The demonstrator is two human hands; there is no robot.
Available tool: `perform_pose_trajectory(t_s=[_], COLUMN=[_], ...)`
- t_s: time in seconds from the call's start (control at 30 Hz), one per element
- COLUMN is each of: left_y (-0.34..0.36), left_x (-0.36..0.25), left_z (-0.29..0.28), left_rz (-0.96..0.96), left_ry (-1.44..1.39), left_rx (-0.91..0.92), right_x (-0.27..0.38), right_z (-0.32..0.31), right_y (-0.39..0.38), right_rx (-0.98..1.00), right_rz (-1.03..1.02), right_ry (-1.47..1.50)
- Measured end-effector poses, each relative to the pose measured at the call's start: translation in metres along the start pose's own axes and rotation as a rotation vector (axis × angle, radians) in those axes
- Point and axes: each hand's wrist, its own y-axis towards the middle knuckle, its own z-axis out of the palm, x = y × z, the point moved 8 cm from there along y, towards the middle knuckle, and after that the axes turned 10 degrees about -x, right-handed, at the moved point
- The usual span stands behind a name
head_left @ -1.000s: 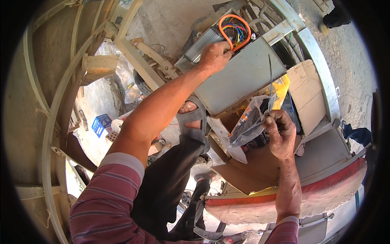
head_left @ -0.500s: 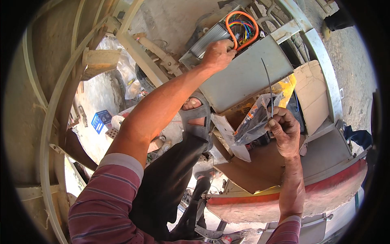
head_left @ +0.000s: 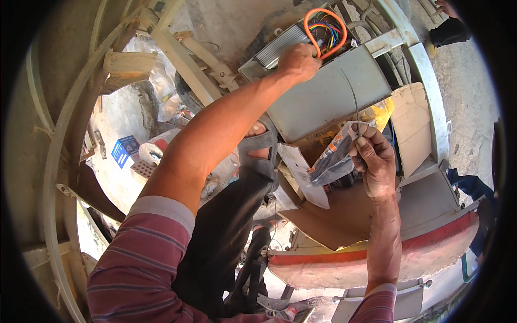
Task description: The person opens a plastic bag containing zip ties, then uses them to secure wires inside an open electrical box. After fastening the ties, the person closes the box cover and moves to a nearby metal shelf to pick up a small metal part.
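My left hand [head_left: 299, 63] is closed round the lower end of a thick orange cable [head_left: 345, 33], bent into a loop. The loop stands over a bundle of multicoloured wires [head_left: 329, 32] beside a finned silver metal housing [head_left: 284, 46]. Lower right, my right hand [head_left: 375, 161] pinches a thin black cable tie [head_left: 354, 94] between thumb and fingers. Its free end points up, over a flat grey metal cover [head_left: 328, 97]. A clear plastic bag [head_left: 334, 161] with dark contents lies right beside this hand; whether the fingers also touch it I cannot tell.
An open cardboard box [head_left: 339, 218] lies below my right hand, with a cardboard flap [head_left: 413, 126] farther right. Metal frame bars [head_left: 431, 97] curve round the right. A blue box [head_left: 126, 151] sits at left. Another person's dark sleeve or leg [head_left: 449, 31] shows at upper right.
My left hand has shifted slightly right and up with the orange cable. My right hand has risen a little beside the bag, still pinching the cable tie. The whole view has moved slightly.
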Motion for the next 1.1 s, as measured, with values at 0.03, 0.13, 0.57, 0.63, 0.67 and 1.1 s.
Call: perform_pose_trajectory(t_s=[0.03,0.13,0.57,0.63,0.67,1.1], left_y=[-0.003,-0.011,-0.029,-0.027,-0.024,-0.027], left_x=[0.000,0.004,0.020,0.020,0.020,0.020], left_z=[-0.001,-0.006,-0.032,-0.030,-0.029,-0.016], left_rz=[-0.003,-0.019,-0.296,-0.276,-0.258,-0.237], left_ry=[-0.046,-0.179,-0.766,-0.745,-0.735,-0.904], left_rx=[-0.033,-0.099,0.025,0.047,0.062,0.215], right_x=[0.002,0.004,0.015,0.012,0.012,0.016], right_z=[0.003,0.012,0.043,0.039,0.041,0.028], right_y=[0.003,0.012,0.043,0.042,0.042,0.045], right_rx=[-0.003,-0.005,0.097,0.060,0.081,0.282], right_rz=[0.005,0.049,0.097,0.118,0.107,0.073], right_ry=[0.029,0.163,0.275,0.243,0.261,0.532])
